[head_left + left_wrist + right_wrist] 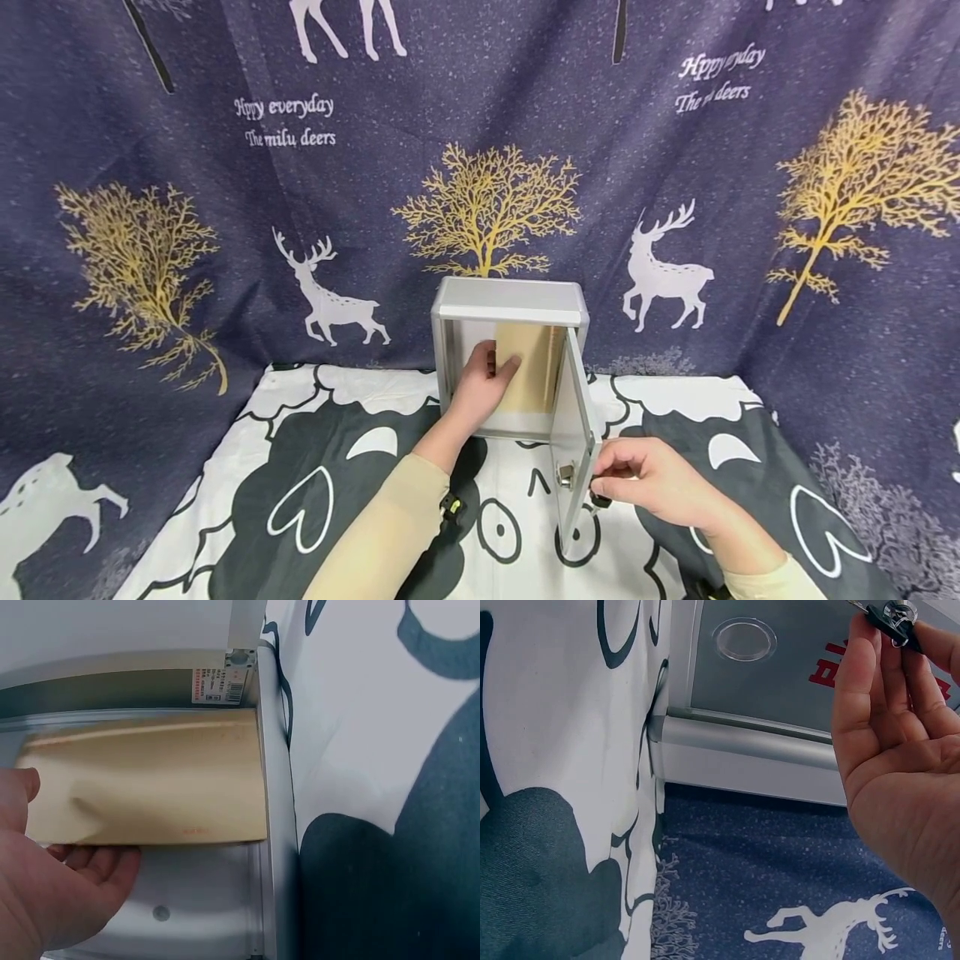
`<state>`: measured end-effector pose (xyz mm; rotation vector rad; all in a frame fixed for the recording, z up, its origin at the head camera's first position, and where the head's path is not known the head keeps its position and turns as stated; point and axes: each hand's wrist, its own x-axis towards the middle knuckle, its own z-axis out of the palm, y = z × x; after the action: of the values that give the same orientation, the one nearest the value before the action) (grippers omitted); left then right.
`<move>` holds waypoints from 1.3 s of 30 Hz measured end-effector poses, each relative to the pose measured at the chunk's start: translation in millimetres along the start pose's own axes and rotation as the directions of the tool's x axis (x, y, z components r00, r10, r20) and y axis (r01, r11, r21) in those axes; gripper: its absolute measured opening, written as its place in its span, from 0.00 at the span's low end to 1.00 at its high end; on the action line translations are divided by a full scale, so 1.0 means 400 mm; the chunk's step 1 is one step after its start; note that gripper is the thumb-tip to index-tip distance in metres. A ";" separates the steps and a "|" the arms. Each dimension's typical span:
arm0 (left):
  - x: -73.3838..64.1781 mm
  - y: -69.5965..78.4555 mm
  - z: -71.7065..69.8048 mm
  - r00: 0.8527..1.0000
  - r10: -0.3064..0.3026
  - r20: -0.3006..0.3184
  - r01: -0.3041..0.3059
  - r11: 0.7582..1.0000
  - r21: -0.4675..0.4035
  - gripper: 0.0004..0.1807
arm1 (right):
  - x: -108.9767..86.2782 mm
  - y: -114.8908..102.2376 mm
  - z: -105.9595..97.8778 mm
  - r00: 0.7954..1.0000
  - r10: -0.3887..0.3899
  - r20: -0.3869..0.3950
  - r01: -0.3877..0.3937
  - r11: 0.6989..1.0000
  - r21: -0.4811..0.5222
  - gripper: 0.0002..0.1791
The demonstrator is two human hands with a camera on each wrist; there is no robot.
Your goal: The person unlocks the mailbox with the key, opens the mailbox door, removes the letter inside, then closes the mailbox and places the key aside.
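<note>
A grey metal box point(510, 293) stands upright, its door point(573, 417) swung outward on the right side. Inside it, my left hand point(483, 387) grips the left edge of a tan paper envelope point(528, 367). The left wrist view has the thumb over the front of the envelope point(150, 780) and the other fingers curled behind its edge. At the outer face of the door, my right hand point(648, 479) pinches a black-headed key point(889, 626) at the round lock point(900, 611). A metal latch point(566, 474) shows on the door's inner face.
The box stands at the back of a table covered by a black and white patterned cloth point(517, 500). Right behind it hangs a dark blue curtain point(510, 108) with deer and trees. A printed label point(217, 686) is stuck inside the box.
</note>
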<state>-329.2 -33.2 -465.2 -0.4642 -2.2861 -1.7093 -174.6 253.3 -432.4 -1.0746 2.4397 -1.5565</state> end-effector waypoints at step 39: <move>0.018 -0.128 0.060 0.998 0.035 -0.045 -0.030 0.994 0.109 0.18 | -0.002 0.002 -0.003 1.000 -0.006 -0.002 0.006 1.000 -0.029 0.12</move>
<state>-356.5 -23.0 -514.2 -0.4324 -2.3109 -1.5545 -175.0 254.8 -432.6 -1.0867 2.4697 -1.5293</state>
